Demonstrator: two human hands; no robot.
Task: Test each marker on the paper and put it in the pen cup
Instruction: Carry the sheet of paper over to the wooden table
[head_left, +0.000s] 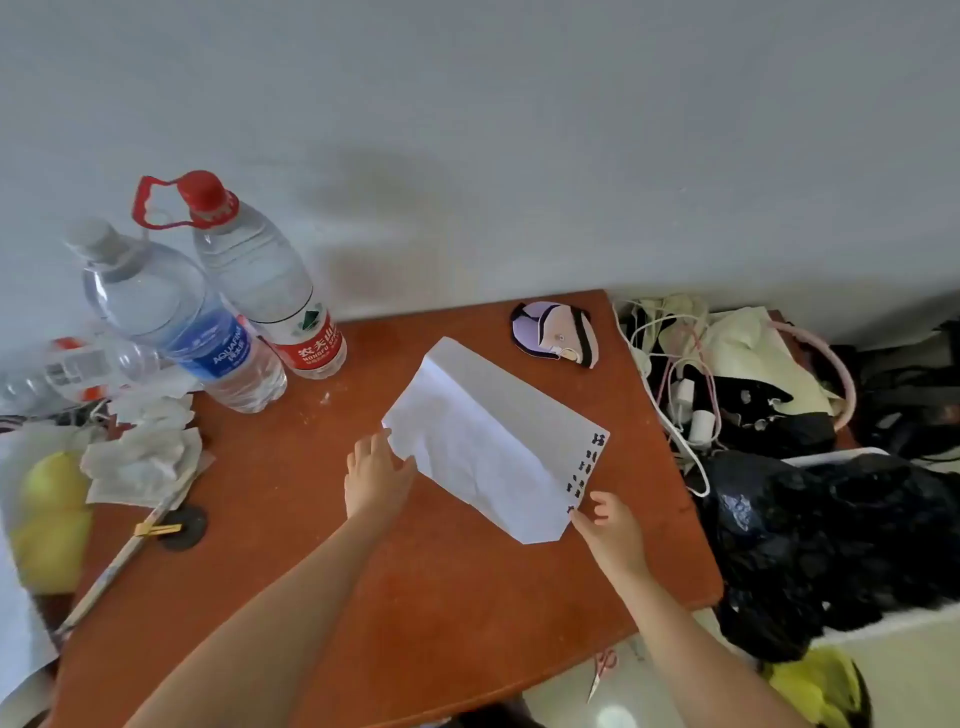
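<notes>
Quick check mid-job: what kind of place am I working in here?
Probably a lived-in home or dorm room, not a workshop: a small reddish table against a plain wall, water bottles and crumpled tissues on it, tangled charger cables beside it.

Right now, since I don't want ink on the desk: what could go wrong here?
The paper has black marks crowding its right edge, so a stroke by the right hand might run onto the table. The Aquafina bottle and red-capped bottle stand upright left of the paper; a wide left-arm sweep could topple them. No pen cup is in view.
</notes>
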